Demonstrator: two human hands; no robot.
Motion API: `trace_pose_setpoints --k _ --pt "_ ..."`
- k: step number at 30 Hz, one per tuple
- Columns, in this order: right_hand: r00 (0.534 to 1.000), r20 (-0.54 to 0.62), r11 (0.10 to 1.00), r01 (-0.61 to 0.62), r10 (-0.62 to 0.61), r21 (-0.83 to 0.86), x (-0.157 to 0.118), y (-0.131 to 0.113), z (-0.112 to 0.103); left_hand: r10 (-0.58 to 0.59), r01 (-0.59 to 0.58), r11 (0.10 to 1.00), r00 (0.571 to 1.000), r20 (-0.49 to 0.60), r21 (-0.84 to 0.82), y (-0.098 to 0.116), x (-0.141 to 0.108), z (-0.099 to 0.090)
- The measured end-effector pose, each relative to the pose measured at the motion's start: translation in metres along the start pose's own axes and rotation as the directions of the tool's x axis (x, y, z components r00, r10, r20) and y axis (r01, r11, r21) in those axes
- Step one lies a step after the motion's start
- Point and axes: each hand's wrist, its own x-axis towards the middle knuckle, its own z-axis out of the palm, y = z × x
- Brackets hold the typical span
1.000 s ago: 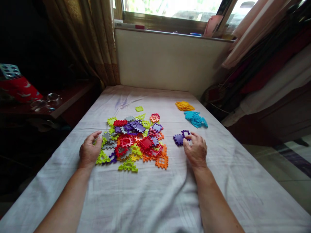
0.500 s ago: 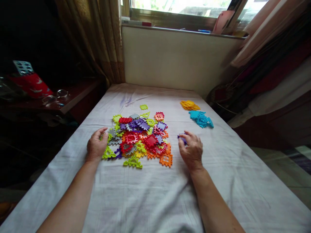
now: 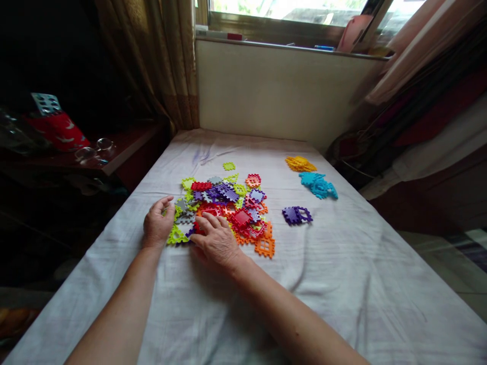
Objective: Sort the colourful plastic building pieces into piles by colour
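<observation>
A mixed heap of notched plastic pieces (image 3: 241, 218) in red, purple, green, grey and orange lies on the bed-like surface. At its left edge rests my left hand (image 3: 159, 222), fingers curved and apart, holding nothing that I can see. My right hand (image 3: 216, 241) reaches over the front left of the heap, near a purple piece, with its fingers spread. The fingertips touch or hover over the pieces; which one cannot be told. To the right lie purple pieces (image 3: 297, 215), with a blue pile (image 3: 318, 185) and a yellow pile (image 3: 300, 163) behind them.
One green piece (image 3: 229, 166) lies apart behind the heap. A dark side table (image 3: 125, 147) at the left holds glasses (image 3: 95, 149) and a red patterned container (image 3: 63, 133). Curtains hang at the back left, clothes at the right. A wall and window close off the back.
My right hand has let go of the purple pieces at the right and moved left over the heap. My left hand stays beside the heap. The view has shifted slightly.
</observation>
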Motion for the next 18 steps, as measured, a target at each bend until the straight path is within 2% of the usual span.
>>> trace_pose_setpoints --k 5,8,12,18 --pt "0.999 0.037 0.999 -0.028 0.029 -0.016 0.013 -0.006 0.008 -0.013 0.013 1.000 1.000 0.002 -0.004 0.001 0.000 -0.001" --pt "1.000 0.029 0.999 0.006 -0.005 -0.036 0.018 -0.011 0.011 -0.015 0.015 1.000 1.000 -0.001 -0.011 0.001 0.001 0.000" --pt "0.997 -0.079 1.000 0.022 -0.023 -0.006 0.019 -0.012 0.010 -0.042 0.040 0.998 0.999 -0.035 -0.051 -0.001 0.003 0.001" --pt "0.963 -0.250 0.990 -0.078 0.105 0.116 0.019 0.005 0.000 -0.035 0.035 0.999 0.999 -0.021 -0.034 0.000 0.003 0.001"
